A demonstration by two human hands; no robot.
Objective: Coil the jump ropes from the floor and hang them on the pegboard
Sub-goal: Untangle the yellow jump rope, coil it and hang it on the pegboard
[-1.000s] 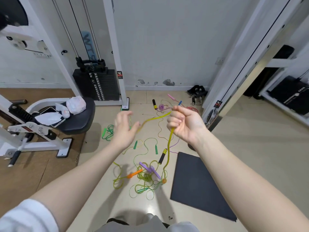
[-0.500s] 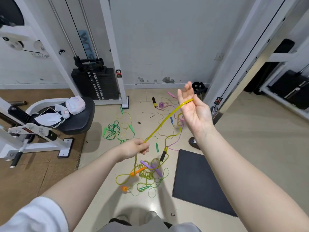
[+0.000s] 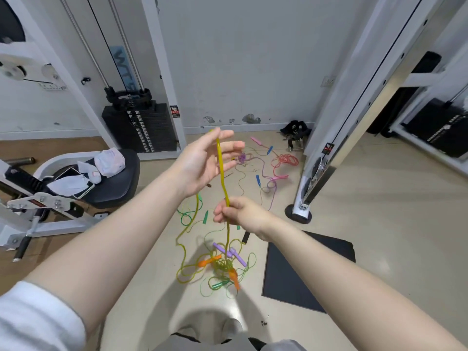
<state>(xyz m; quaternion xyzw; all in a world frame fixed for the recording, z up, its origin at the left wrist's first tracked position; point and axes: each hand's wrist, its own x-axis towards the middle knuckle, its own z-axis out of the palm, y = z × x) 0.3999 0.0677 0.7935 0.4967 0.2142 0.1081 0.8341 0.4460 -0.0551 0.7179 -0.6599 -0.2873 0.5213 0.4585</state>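
A yellow jump rope [image 3: 221,168] runs taut between my two hands above the floor. My left hand [image 3: 202,162] is raised with straight fingers, and the rope's bend lies over them. Lower down, my right hand [image 3: 236,214] grips the same rope in a fist. From there it drops into a tangle of ropes [image 3: 222,266] with purple and orange handles. A green rope [image 3: 186,216], a red rope [image 3: 285,160] and a purple rope with blue handles [image 3: 263,173] lie spread on the floor beyond. No pegboard is in view.
A black mat [image 3: 304,272] lies on the floor at the right. A white machine post with a round foot [image 3: 301,214] stands behind it. At the left are a weight stack [image 3: 141,130] and a padded seat [image 3: 114,183] holding a phone and cloths.
My hands have swapped heights. The left hand let go its grip and rose, open, under the rope. The right hand came down from its raised open pose and closed on the rope.
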